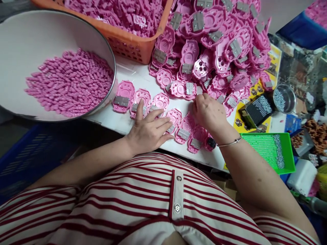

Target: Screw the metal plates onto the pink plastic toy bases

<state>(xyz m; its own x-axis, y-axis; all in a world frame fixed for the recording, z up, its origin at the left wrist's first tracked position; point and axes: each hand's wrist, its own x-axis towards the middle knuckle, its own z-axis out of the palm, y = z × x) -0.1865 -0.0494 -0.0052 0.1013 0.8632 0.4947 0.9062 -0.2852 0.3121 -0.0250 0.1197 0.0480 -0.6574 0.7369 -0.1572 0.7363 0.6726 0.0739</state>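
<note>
Along the front of the white table lies a row of pink plastic shells (125, 91), each with a grey metal plate at one end. My left hand (148, 131) rests over the middle of this row, fingers spread, touching several shells. At the near edge of the big heap of pink shells (190, 54), my right hand (209, 111) is closed with its fingertips against a shell (179, 88). The fingers hide what they grip there. A shell with a black part (211, 143) lies at the row's right end, below my right wrist.
A large bowl (15, 37) of small pink pieces stands at left. Behind it is an orange basket (138, 49) of pink parts. To the right are a green tray (260, 149) of screws, a black screw box (251, 115) and a metal bowl (291, 102).
</note>
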